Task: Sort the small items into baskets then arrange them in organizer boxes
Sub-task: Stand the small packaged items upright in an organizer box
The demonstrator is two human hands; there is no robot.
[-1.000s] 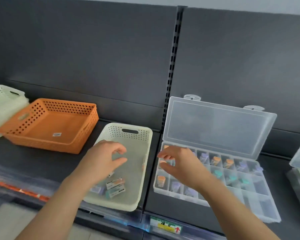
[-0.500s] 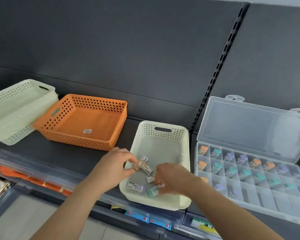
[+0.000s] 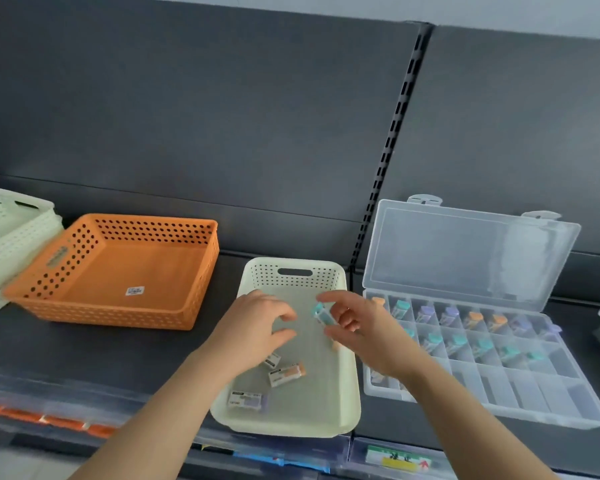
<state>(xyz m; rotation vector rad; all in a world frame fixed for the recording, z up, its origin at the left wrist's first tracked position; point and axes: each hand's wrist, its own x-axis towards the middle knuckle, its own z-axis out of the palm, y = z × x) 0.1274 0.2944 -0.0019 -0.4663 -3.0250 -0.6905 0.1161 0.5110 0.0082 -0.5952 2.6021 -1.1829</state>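
- On the dark shelf, the clear plastic organizer box (image 3: 548,389) stands open just right of the basket. Its two back rows hold capped pieces and most of its front row is bare.
- Between the arms, the cream perforated plastic basket (image 3: 291,427) holds three small labelled pieces, among them an orange-capped one (image 3: 287,374) and a purple-ended one (image 3: 245,400).
- The right hand (image 3: 361,323), down among those pieces half a second ago, is now raised over the basket's right edge, next to the box.
- The left hand (image 3: 253,323), which pinched a piece then, now hovers with its fingers loosely curled. It looks empty, though the palm is hidden.
- The small teal-capped clear piece (image 3: 323,315) is pinched in the right fingertips, clear of the basket floor. By my reading it is bound for a teal compartment, and sorting gives way to arranging.
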